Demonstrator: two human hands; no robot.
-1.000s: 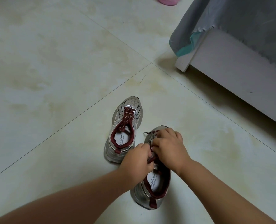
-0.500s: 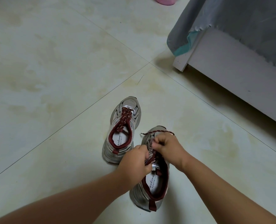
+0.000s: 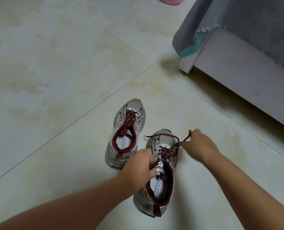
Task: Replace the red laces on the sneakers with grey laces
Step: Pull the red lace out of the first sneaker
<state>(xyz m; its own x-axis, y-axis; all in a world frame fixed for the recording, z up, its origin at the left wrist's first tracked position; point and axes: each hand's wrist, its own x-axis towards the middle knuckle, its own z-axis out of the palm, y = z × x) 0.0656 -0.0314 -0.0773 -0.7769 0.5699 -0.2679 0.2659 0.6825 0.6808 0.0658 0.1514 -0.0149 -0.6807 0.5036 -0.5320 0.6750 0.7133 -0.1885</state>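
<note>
Unlacing is judged under way: red lace (image 3: 167, 151), soft and limp, best taken near its tip, is pinched by the right hand (image 3: 198, 145). Near sneaker (image 3: 159, 185), on the tiled floor (image 3: 54, 63), is gripped at the tongue by the left hand (image 3: 138, 166).

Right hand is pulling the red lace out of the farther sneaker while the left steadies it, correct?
Not quite. In the head view the right hand pulls the red lace from the nearer sneaker, which the left hand steadies. The farther sneaker remains fully laced and untouched.
</note>
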